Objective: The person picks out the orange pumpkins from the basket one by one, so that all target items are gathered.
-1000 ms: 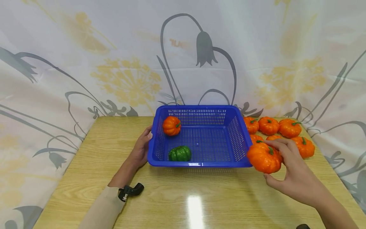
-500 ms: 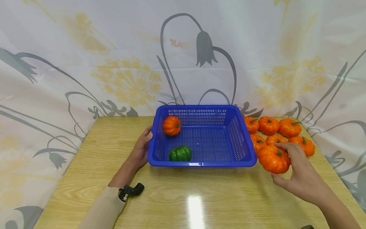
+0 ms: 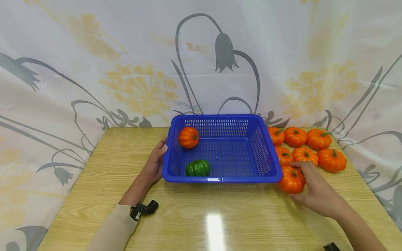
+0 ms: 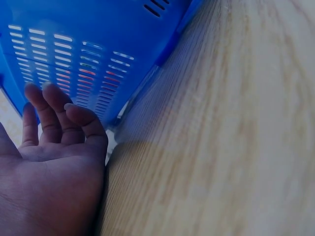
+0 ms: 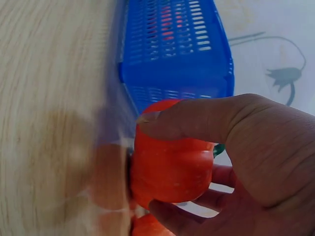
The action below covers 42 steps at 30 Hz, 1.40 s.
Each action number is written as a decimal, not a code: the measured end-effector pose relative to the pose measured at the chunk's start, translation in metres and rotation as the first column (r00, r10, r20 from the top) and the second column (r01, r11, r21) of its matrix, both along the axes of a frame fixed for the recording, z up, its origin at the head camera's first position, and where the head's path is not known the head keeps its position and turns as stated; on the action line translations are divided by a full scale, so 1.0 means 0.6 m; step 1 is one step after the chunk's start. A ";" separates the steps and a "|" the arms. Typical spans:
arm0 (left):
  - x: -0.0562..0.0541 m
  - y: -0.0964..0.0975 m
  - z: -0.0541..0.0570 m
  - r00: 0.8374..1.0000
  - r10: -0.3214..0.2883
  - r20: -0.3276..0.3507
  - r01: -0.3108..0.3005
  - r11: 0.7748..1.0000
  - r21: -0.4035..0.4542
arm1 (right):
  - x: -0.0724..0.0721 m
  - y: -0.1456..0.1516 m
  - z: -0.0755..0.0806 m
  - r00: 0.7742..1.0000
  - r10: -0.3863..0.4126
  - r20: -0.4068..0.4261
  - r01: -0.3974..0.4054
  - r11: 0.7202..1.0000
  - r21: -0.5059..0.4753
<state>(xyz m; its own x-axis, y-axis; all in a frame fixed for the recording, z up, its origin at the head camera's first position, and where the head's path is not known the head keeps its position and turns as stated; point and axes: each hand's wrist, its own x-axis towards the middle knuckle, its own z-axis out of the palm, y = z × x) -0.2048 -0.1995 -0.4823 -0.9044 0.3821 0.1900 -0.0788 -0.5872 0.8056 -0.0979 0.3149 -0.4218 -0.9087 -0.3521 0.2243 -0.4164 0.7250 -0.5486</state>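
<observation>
My right hand (image 3: 317,190) holds a small orange pumpkin (image 3: 292,179) with a green stem, low at the front right corner of the blue plastic basket (image 3: 220,180). In the right wrist view the thumb lies across one side of the pumpkin (image 5: 170,169) and fingertips reach its other side. At the basket's left side is my left hand (image 3: 156,161), its fingers (image 4: 59,115) loosely bent against the slotted wall and nothing in the palm. Inside the basket lie an orange pumpkin (image 3: 188,137) at the back left and a green pumpkin (image 3: 198,168) at the front left.
Several more orange pumpkins (image 3: 332,160) stand in two rows right of the basket, just behind my right hand. All of this is on a light wooden table (image 3: 176,216). A flower-patterned curtain (image 3: 201,69) hangs along the table's back edge.
My right hand moved the orange pumpkin slightly right, then down and left to beside the basket's front right corner. The pumpkins behind show more fully now. My left hand and the basket stayed still.
</observation>
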 end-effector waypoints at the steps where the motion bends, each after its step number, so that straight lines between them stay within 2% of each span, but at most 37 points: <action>1: 0.000 0.001 0.000 1.000 0.000 -0.002 0.000 1.000 0.001 | 0.000 -0.001 -0.001 1.000 0.000 0.005 0.000 1.000 0.005; 12: 0.001 0.001 0.001 1.000 0.002 -0.006 -0.002 1.000 -0.004 | -0.002 -0.003 -0.011 0.998 -0.040 0.038 0.037 0.998 0.055; 20: 0.002 0.002 0.001 1.000 0.011 0.007 -0.011 1.000 -0.001 | -0.003 -0.002 -0.016 0.998 -0.039 0.059 0.035 0.997 0.069; 29: 0.003 0.000 -0.001 1.000 0.017 0.012 -0.017 1.000 -0.010 | -0.002 -0.001 -0.008 0.991 -0.065 0.115 0.048 0.988 0.146; 33: 0.004 0.001 0.000 1.000 0.020 0.018 -0.020 1.000 -0.010 | 0.000 0.003 0.008 0.989 -0.049 0.137 0.024 0.984 0.176; 37: 0.003 0.002 0.001 1.000 0.017 0.014 -0.017 1.000 -0.011 | 0.002 0.005 0.046 0.991 -0.029 0.131 0.001 0.977 0.215; 42: 0.000 0.001 0.000 1.000 0.014 0.007 -0.014 1.000 -0.007 | -0.014 -0.014 0.109 1.000 0.020 0.008 -0.022 0.965 0.262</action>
